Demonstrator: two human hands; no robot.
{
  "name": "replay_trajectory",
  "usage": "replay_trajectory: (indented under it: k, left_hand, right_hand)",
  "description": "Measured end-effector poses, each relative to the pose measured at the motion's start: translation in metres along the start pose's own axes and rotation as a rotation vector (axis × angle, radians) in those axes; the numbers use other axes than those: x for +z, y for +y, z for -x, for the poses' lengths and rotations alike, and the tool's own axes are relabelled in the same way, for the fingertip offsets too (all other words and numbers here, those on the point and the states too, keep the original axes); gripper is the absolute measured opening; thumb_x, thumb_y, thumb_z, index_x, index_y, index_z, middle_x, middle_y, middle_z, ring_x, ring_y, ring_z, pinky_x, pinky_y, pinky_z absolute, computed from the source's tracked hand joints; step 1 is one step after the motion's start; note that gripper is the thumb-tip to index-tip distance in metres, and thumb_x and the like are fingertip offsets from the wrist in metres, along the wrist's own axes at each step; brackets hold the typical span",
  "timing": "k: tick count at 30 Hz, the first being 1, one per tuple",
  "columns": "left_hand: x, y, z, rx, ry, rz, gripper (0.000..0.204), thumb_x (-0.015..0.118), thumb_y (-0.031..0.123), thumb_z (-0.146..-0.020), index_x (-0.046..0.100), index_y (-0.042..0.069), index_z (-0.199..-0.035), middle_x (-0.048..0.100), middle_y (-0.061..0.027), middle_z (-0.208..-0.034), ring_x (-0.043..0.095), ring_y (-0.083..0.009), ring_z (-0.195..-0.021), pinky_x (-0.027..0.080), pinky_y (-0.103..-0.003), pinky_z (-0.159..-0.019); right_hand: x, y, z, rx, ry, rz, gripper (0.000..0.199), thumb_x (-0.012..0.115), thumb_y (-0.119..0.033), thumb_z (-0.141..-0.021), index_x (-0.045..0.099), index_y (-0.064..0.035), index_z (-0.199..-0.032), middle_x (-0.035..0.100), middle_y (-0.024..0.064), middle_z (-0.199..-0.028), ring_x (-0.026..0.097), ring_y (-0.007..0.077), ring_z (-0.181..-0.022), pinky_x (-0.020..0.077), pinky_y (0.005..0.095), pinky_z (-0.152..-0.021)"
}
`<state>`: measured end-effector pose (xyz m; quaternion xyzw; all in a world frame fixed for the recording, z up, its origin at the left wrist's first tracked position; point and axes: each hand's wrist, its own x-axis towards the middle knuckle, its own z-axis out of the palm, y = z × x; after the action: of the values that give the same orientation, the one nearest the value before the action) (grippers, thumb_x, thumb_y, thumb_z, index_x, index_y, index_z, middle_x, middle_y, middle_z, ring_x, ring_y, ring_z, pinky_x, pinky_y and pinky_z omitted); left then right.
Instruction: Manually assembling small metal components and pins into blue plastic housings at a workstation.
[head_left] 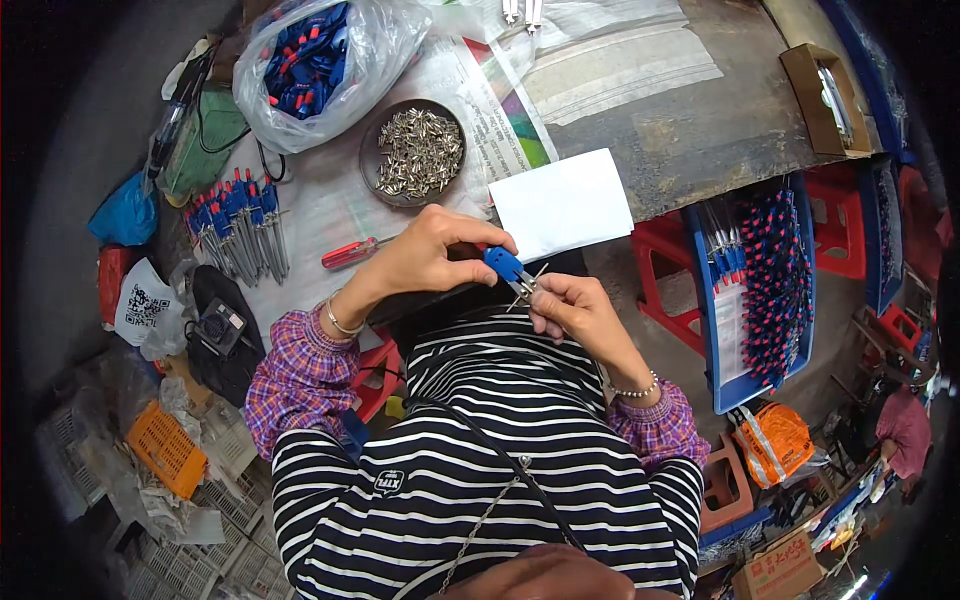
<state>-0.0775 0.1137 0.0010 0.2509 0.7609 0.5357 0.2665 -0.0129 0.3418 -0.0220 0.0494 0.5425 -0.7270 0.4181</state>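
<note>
In front of my chest, my left hand (447,245) pinches the blue plastic handle (503,264) of a small metal tool between thumb and fingers. My right hand (575,308) is closed on the metal end of the same piece, where thin metal parts stick out crosswise. The tool's exact kind is hard to make out. Beyond my left hand a round dark bowl (365,165) holds many small silvery metal pins. A red screwdriver-like tool (349,254) lies beside my left wrist. A folded white paper (563,203) rests on the table just past both hands.
At the far left stands a clear plastic bag (385,62) of blue-and-red handles. A bunch of blue-handled metal tools (245,228) lies left. To the right, a blue tray (712,330) of similar pieces sits over red stools (668,275). A cardboard box (805,95) stands far right.
</note>
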Motion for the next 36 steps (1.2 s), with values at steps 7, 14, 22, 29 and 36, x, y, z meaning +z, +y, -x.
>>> replay_trajectory:
  k: [7, 14, 22, 29, 36]
  left_hand:
    - [0.010, 0.002, 0.005, 0.002, 0.002, -0.042, 0.027, 0.074, 0.010, -0.068, 0.068, 0.001, -0.092, 0.069, -0.0105, -0.078, 0.067, -0.0168, -0.067, 0.050, -0.026, -0.060]
    - [0.012, 0.000, 0.006, 0.005, 0.031, -0.024, 0.027, 0.075, 0.011, -0.067, 0.069, 0.002, -0.092, 0.069, -0.0106, -0.077, 0.066, -0.0167, -0.066, 0.049, -0.026, -0.058]
    - [0.011, 0.001, 0.010, -0.029, 0.004, -0.001, 0.029, 0.075, 0.008, -0.065, 0.069, 0.002, -0.092, 0.069, -0.0090, -0.077, 0.066, -0.0144, -0.065, 0.050, -0.024, -0.059]
    - [0.013, -0.001, 0.013, -0.045, 0.066, -0.023, 0.028, 0.074, 0.006, -0.065, 0.069, 0.001, -0.092, 0.069, -0.0083, -0.076, 0.065, -0.0123, -0.063, 0.049, -0.022, -0.057]
    - [0.012, 0.000, 0.013, -0.026, 0.065, 0.017, 0.028, 0.074, 0.005, -0.066, 0.069, 0.000, -0.093, 0.069, -0.0082, -0.076, 0.065, -0.0117, -0.063, 0.049, -0.022, -0.057]
  right_hand:
    - [-0.002, 0.008, -0.003, 0.046, -0.073, -0.089, 0.020, 0.052, -0.016, -0.094, 0.058, -0.0014, -0.082, 0.054, -0.0017, -0.064, 0.040, 0.0013, -0.050, 0.0306, 0.0164, -0.043]
    - [0.000, 0.002, -0.004, 0.041, -0.089, -0.025, 0.019, 0.052, -0.016, -0.094, 0.058, -0.0011, -0.084, 0.052, -0.0027, -0.064, 0.037, 0.0004, -0.048, 0.0280, 0.0153, -0.042]
    - [0.005, 0.002, -0.001, 0.075, -0.074, -0.014, 0.020, 0.051, -0.016, -0.095, 0.057, -0.0030, -0.081, 0.050, -0.0040, -0.062, 0.035, -0.0007, -0.047, 0.0257, 0.0152, -0.040]
    - [0.004, 0.000, -0.003, 0.030, -0.020, 0.085, 0.019, 0.054, -0.017, -0.090, 0.063, -0.0008, -0.086, 0.052, -0.0045, -0.058, 0.041, 0.0026, -0.049, 0.0305, 0.0202, -0.044]
    - [0.005, -0.005, -0.002, 0.010, -0.008, 0.165, 0.019, 0.055, -0.016, -0.089, 0.063, 0.0006, -0.085, 0.054, -0.0027, -0.057, 0.043, 0.0032, -0.050, 0.0321, 0.0207, -0.045]
